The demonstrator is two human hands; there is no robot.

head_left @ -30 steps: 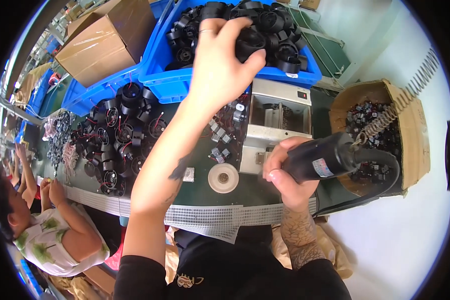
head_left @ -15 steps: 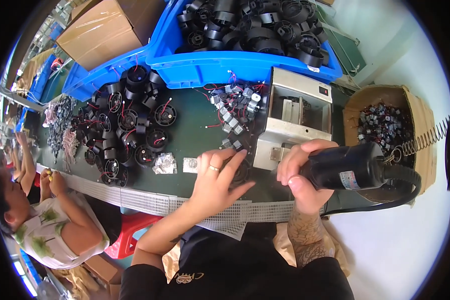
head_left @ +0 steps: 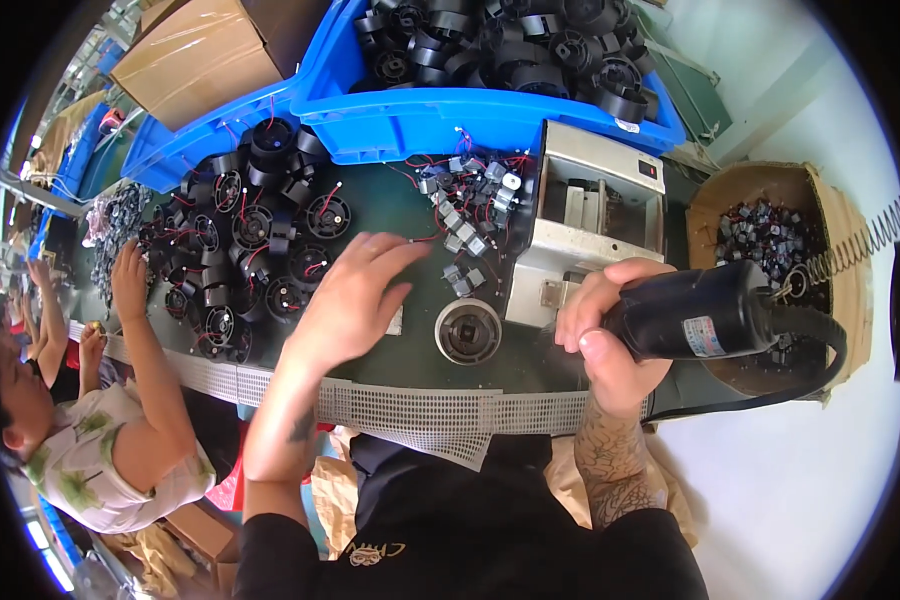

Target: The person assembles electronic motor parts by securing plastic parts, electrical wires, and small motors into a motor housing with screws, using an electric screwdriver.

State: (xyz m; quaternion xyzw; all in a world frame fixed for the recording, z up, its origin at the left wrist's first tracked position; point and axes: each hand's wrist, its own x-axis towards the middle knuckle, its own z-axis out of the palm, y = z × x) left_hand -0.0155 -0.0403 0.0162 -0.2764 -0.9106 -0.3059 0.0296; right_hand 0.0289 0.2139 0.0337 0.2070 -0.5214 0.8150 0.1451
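My right hand (head_left: 610, 330) is wrapped round a black electric screwdriver (head_left: 695, 315), which lies nearly level and hangs from a coiled spring; its tip is hard to make out. On the green bench in front of me, a round black plastic housing (head_left: 468, 332) rests with its ring-shaped face up, touched by neither hand. To the left of it, my left hand (head_left: 355, 300) is open above the bench, fingers apart, partly covering a small clear packet (head_left: 396, 322). Beyond the housing lie several small grey motors (head_left: 465, 225) with red wires.
A white metal screw dispenser (head_left: 595, 215) stands behind my right hand. Black housings (head_left: 255, 230) with wires are heaped at left. Blue bins (head_left: 490, 125) line the back, and a cardboard box of motors (head_left: 705, 215) stands right. A co-worker (head_left: 120, 440) reaches onto the bench at far left.
My left hand has moved left and away from the round housing, which now shows fully. My right hand keeps the screwdriver in about the same place. The co-worker's arm has reached forward.
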